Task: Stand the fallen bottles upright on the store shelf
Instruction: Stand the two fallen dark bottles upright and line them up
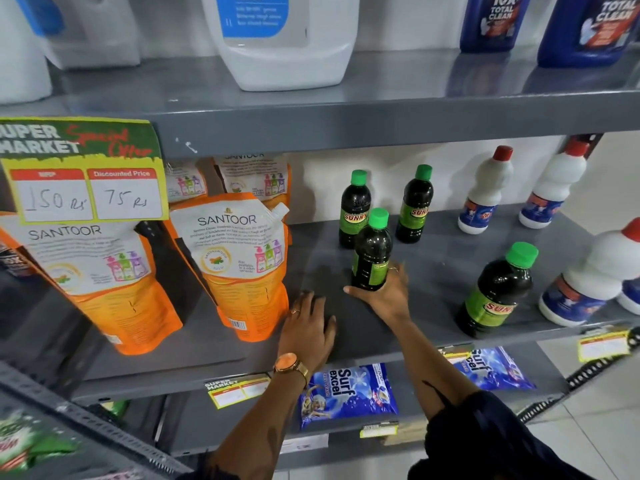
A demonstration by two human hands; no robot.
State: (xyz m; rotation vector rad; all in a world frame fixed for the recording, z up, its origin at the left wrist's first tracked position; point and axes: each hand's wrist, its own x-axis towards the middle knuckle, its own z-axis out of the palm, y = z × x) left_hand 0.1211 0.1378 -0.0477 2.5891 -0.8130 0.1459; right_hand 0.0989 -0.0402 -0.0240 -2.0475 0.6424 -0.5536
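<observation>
On the grey middle shelf (433,258) stand several dark bottles with green caps and green "Sunny" labels. My right hand (384,296) grips the base of one such bottle (372,251), which is upright on the shelf in front of two others (353,209) (415,206). A fourth dark bottle (495,292) stands upright near the front edge at the right. My left hand (308,327) lies flat on the shelf surface, fingers spread, holding nothing, with a watch on its wrist.
Orange Santoor refill pouches (235,265) stand at the left behind a price sign (83,174). White bottles with red caps (488,192) line the right side. Large jugs (284,39) sit on the shelf above, detergent packets (346,393) on the one below.
</observation>
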